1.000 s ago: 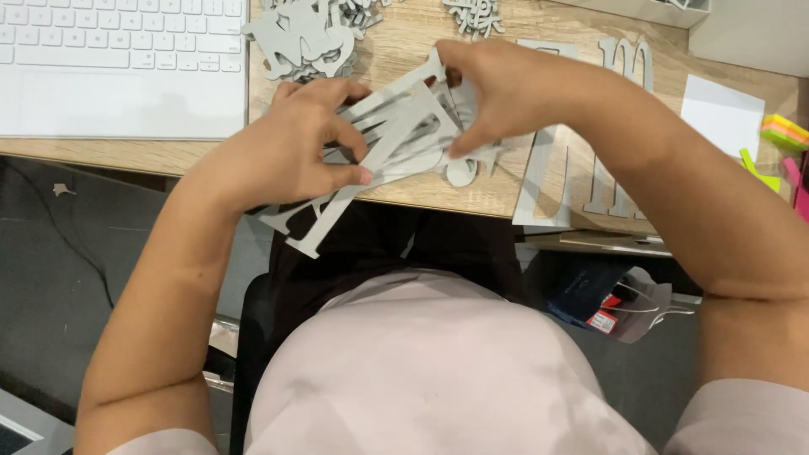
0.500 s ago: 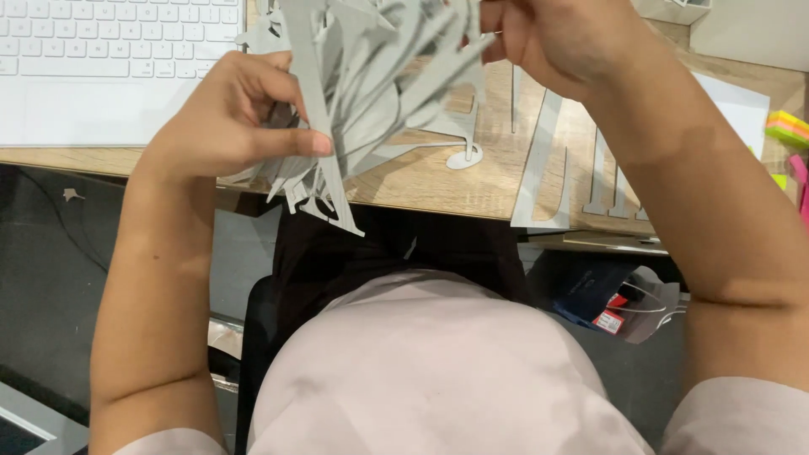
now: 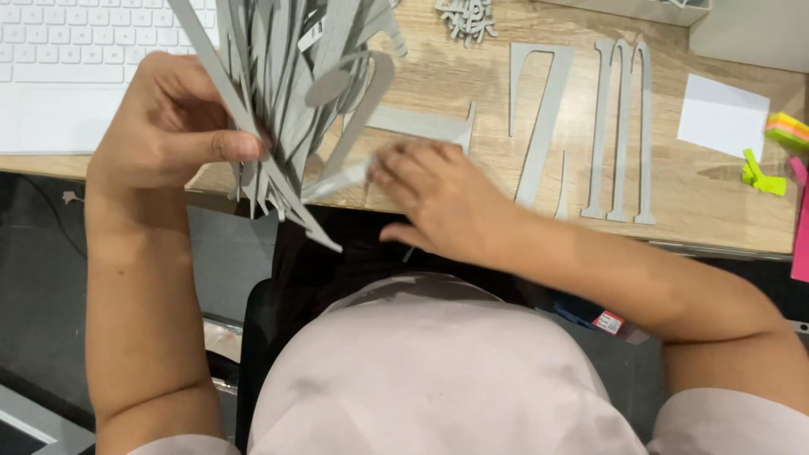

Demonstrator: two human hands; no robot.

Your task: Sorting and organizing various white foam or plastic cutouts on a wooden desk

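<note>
My left hand [image 3: 168,126] grips a thick bundle of thin grey cut-out letter shapes [image 3: 286,101], held upright above the front edge of the wooden desk [image 3: 472,101]. My right hand [image 3: 434,198] is lower, near the desk edge, with its fingertips pinching the end of one grey strip [image 3: 337,179] that sticks out of the bundle. Two tall grey cut-out letters lie flat on the desk to the right, one [image 3: 539,118] near the middle and a wider one [image 3: 621,126] beside it.
A white keyboard [image 3: 76,50] lies at the left. A small heap of grey cut-outs [image 3: 466,15] sits at the back. At the right are a white paper square [image 3: 722,116], coloured sticky notes [image 3: 788,131] and green tabs [image 3: 761,175].
The bundle was pressed on the desk under both hands, then lifted upright by my left hand. My right hand left its top and dropped to pinch one strip.
</note>
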